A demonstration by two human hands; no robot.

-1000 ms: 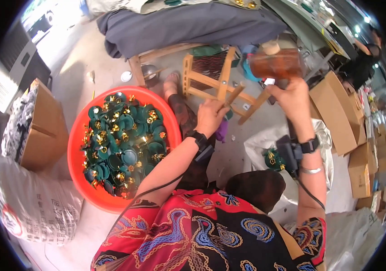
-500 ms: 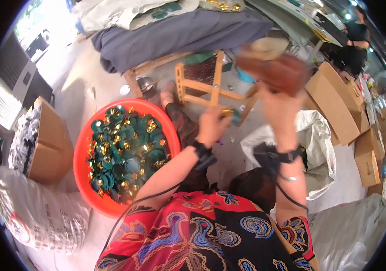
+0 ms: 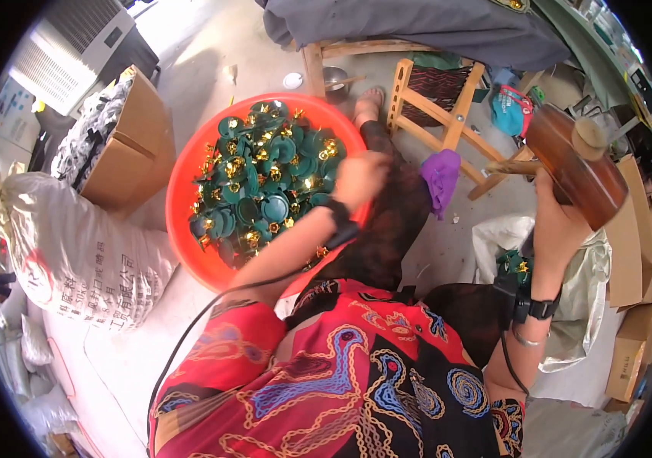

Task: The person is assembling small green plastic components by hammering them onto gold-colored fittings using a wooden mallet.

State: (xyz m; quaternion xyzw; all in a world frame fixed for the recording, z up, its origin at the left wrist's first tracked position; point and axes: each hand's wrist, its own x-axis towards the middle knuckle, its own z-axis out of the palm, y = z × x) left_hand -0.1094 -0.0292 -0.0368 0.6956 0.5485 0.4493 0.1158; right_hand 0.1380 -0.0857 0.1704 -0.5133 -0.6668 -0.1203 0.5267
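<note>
Over the right rim of the red-orange tub [image 3: 181, 237], my left hand [image 3: 363, 179] is smeared by motion. Whether its fingers hold anything cannot be made out. The tub is heaped with green round pieces [image 3: 274, 206] bearing shiny gold parts. On the right, my right hand [image 3: 559, 210] is closed on a glossy brown wooden cylinder [image 3: 582, 168] with a pale round knob on its side. Its fingers are partly hidden behind the cylinder. A white woven sack [image 3: 578, 328] stands below that hand, with more green and gold pieces inside.
A folding wooden frame [image 3: 433, 114] stands ahead, with a purple cloth [image 3: 440, 183] near it. Cardboard boxes [image 3: 631, 229] line the right side. On the left are a full woven sack [image 3: 89, 252], an open carton [image 3: 139, 145] of grey material and a grey-white appliance [image 3: 74, 53].
My left hand has moved from a green and gold piece it held near the frame to the tub's edge. The brown cylinder has moved right and down. The view has turned left.
</note>
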